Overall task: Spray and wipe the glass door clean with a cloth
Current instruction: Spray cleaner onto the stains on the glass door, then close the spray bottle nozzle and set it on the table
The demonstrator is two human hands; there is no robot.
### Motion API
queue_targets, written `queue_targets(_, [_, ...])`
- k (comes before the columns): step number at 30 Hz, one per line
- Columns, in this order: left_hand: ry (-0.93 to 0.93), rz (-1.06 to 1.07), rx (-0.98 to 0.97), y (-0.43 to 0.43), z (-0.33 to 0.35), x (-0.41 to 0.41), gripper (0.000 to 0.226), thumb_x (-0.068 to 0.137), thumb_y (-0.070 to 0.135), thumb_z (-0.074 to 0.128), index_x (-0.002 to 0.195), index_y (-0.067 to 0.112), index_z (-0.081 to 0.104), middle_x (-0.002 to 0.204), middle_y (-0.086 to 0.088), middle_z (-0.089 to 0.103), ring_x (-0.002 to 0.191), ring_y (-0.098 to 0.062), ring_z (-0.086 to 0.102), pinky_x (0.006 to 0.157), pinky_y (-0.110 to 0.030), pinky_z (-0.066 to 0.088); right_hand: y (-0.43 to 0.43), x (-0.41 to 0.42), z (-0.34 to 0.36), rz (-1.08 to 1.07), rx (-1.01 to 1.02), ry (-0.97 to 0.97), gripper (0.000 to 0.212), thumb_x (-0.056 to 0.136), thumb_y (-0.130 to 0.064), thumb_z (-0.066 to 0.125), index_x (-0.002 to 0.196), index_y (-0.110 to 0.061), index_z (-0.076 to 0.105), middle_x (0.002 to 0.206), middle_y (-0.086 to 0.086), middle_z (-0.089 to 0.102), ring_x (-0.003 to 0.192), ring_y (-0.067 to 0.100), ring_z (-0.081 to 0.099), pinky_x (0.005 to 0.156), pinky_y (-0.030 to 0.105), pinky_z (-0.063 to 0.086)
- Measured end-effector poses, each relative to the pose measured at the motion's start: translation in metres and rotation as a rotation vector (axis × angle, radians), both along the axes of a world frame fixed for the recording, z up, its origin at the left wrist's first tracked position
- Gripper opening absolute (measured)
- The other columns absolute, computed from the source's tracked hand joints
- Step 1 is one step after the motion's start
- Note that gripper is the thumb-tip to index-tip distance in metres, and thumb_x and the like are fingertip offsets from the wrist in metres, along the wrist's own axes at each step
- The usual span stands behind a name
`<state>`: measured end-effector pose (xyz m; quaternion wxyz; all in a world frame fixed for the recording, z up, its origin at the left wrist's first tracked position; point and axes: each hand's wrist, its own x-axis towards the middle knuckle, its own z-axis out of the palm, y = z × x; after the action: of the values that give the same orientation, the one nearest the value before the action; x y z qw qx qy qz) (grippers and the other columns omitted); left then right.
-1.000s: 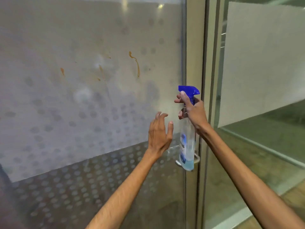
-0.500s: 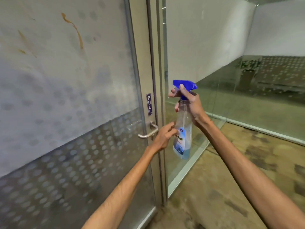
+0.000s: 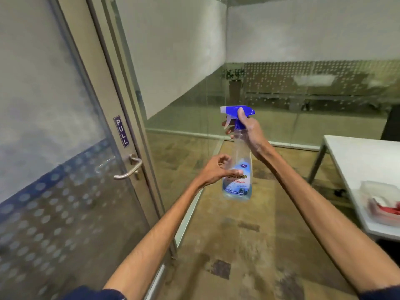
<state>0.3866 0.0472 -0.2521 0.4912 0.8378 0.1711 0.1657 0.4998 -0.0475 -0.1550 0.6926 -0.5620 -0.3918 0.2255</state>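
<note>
Head view: spray bottle (image 3: 240, 191) is held upright, long axis vertical, nozzle facing left toward the glass door (image 3: 54, 126), which stands apart on that side. The right hand (image 3: 251, 133) has its fingers wrapped round the neck under the blue trigger head. The left hand (image 3: 213, 173) sits at the label, fingers loosely curled, thumb against it, gripping nothing. Bottle clear, pale blue liquid low; no cloth identifiable.
</note>
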Motion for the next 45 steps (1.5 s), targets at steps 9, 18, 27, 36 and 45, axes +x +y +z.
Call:
queue_targets(9, [-0.076, 0.037, 0.123, -0.080, -0.002, 0.093, 0.051, 0.059, 0.045, 0.092, 0.094, 0.018, 0.067, 0.087, 0.005, 0.065, 0.074, -0.008, 0.055, 0.061, -0.020, 0.040, -0.105, 0.079, -0.003, -0.257, -0.155, -0.121, 0.061, 0.102, -0.051, 0.039, 0.096, 0.003, 0.067, 0.094, 0.022, 0.069, 0.085, 0.027, 0.061, 0.086, 0.042, 0.053])
queue_targets(18, [-0.065, 0.056, 0.090, -0.174, -0.019, 0.192, 0.061, 0.055, 0.048, 0.092, 0.097, 0.010, 0.068, 0.087, 0.002, 0.067, 0.072, -0.007, 0.057, 0.058, -0.018, 0.038, -0.223, 0.170, -0.034, -0.281, -0.414, -0.318, 0.056, 0.083, -0.030, 0.079, 0.130, -0.016, 0.053, 0.121, 0.002, 0.065, 0.109, 0.015, 0.062, 0.093, 0.032, 0.048])
queue_targets(27, [-0.041, -0.016, 0.095, -0.277, -0.042, 0.286, 0.054, 0.060, 0.041, 0.091, 0.096, 0.009, 0.066, 0.086, 0.003, 0.063, 0.073, -0.010, 0.056, 0.059, -0.019, 0.042, -0.326, 0.250, -0.068, -0.466, -0.540, -0.389, 0.056, 0.083, -0.018, 0.079, 0.132, -0.007, 0.056, 0.119, 0.011, 0.069, 0.105, 0.025, 0.066, 0.095, 0.041, 0.053])
queue_targets(36, [0.007, -0.147, 0.090, -0.359, -0.055, 0.364, 0.059, 0.062, 0.044, 0.090, 0.101, 0.006, 0.067, 0.091, -0.004, 0.067, 0.074, -0.009, 0.057, 0.056, -0.013, 0.039, -0.415, 0.306, -0.092, -0.648, -0.505, -0.358, 0.051, 0.082, -0.018, 0.079, 0.127, -0.009, 0.056, 0.115, 0.007, 0.068, 0.095, 0.017, 0.063, 0.074, 0.015, 0.046])
queue_targets(45, [0.066, -0.247, 0.071, -0.417, -0.077, 0.462, 0.055, 0.067, 0.044, 0.087, 0.106, 0.012, 0.063, 0.096, 0.000, 0.063, 0.087, -0.015, 0.062, 0.071, -0.025, 0.056, -0.474, 0.384, -0.117, -0.791, -0.557, -0.332, 0.052, 0.081, -0.019, 0.080, 0.127, -0.007, 0.058, 0.115, 0.009, 0.068, 0.097, 0.019, 0.063, 0.079, 0.018, 0.046])
